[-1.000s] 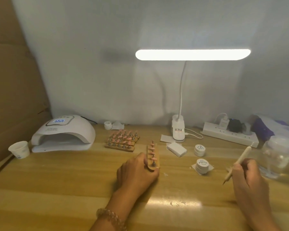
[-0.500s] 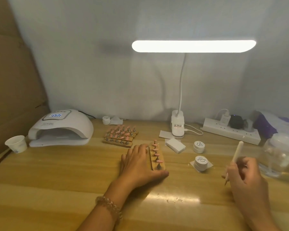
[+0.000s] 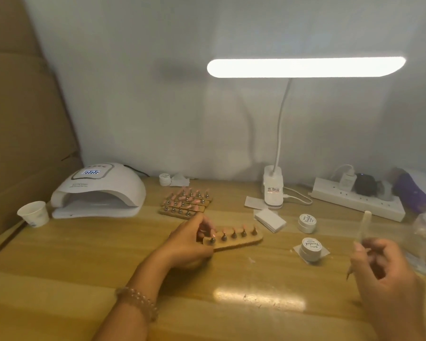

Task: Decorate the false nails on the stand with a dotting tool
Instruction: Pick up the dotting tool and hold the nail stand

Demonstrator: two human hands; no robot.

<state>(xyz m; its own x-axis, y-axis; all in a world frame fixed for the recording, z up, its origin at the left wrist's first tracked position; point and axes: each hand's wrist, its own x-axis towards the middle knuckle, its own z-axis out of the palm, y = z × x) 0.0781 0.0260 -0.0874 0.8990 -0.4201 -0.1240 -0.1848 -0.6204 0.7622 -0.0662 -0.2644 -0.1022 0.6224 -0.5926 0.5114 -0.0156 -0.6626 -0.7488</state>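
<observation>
Gripping nail stand (image 3: 234, 239) end: left hand (image 3: 190, 244); right hand (image 3: 384, 269) holding dotting tool (image 3: 360, 230).

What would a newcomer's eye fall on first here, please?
The glowing lamp bar above the desk draws the eye first. Mid-desk, a wooden stand of pink false nails sits in the grip of the left hand, while the right hand holds a dotting tool at the near right. A white nail dryer sits at the far left.
</observation>
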